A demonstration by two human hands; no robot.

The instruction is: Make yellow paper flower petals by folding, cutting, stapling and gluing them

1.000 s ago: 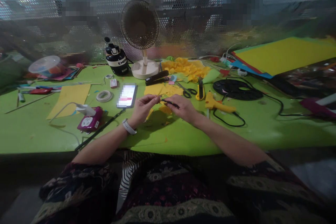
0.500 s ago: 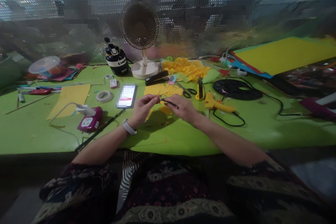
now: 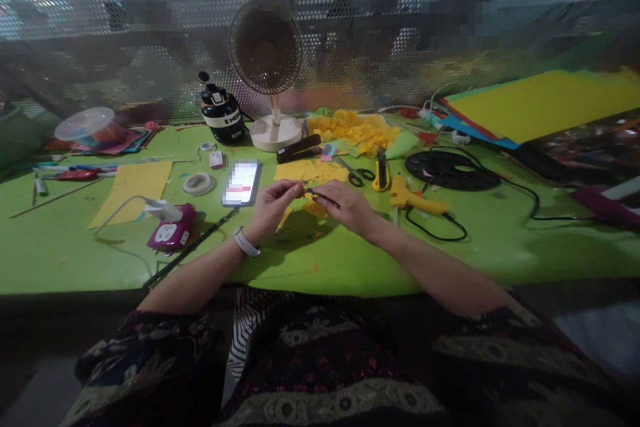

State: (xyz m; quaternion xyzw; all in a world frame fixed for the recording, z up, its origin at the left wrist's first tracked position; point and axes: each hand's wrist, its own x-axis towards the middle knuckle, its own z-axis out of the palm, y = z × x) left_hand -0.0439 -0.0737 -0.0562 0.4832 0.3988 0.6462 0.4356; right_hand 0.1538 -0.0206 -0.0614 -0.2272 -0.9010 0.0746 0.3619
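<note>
Your left hand (image 3: 274, 204) pinched something tiny (image 3: 304, 193), indistinct; your right hand (image 3: 354, 207) gripped a slim black tool (image 3: 326, 199), partly hidden.

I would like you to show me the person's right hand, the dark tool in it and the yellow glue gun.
Right hand (image 3: 353, 207), head view: back of the hand.
Dark tool (image 3: 327, 199), head view: its dark length.
Yellow glue gun (image 3: 413, 201), head view: its yellow body.

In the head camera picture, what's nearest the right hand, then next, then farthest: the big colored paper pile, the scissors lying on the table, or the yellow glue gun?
From the right hand:
1. Scissors: just beyond it.
2. Yellow glue gun: to its right.
3. Colored paper pile: far right, toward the back.
</note>
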